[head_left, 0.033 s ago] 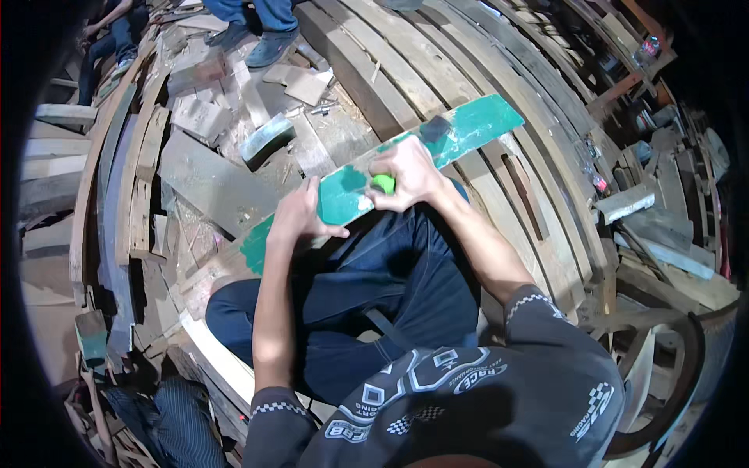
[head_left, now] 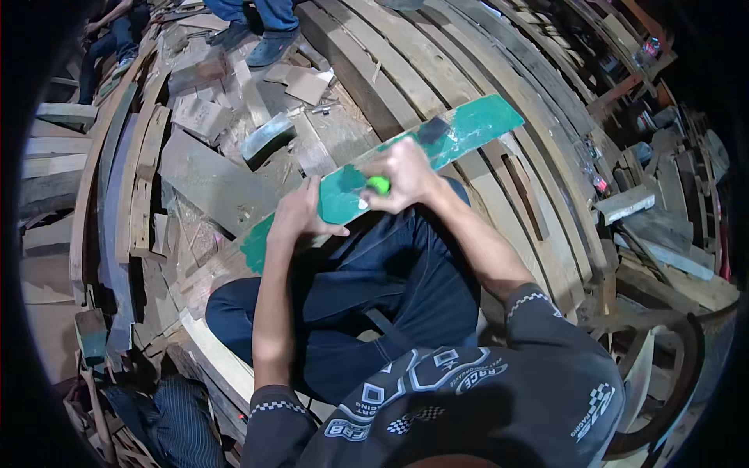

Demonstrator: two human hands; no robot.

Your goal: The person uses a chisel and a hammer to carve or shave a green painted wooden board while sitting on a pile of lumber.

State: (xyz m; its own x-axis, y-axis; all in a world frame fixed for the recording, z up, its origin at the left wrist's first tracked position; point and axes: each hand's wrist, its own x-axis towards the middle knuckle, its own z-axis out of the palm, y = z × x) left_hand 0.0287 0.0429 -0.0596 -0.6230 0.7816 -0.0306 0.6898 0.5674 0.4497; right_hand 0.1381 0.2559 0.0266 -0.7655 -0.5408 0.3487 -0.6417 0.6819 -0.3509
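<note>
A long wooden board (head_left: 484, 125) with worn green paint lies slantwise across my lap, its far end up and to the right. My left hand (head_left: 298, 212) is closed around the board left of its middle, fingers over the far edge and thumb near the closer one. My right hand (head_left: 404, 178) is closed in a fist on a tool with a bright green handle (head_left: 379, 185), low over the painted face. Just beyond the fist is a dark squarish patch on the board; I cannot tell whether it is the tool's blade or a shadow.
Wood offcuts (head_left: 308, 84) and shavings lie ahead on the left. Long planks (head_left: 382, 51) run ahead and to the right. Another person's shoes (head_left: 273, 49) stand at the top, and striped trousers (head_left: 187, 425) show at lower left. A dark curved rim (head_left: 690, 374) stands at lower right.
My right hand and the green handle have shifted slightly left and toward me along the board. My left hand and the board stay put.
</note>
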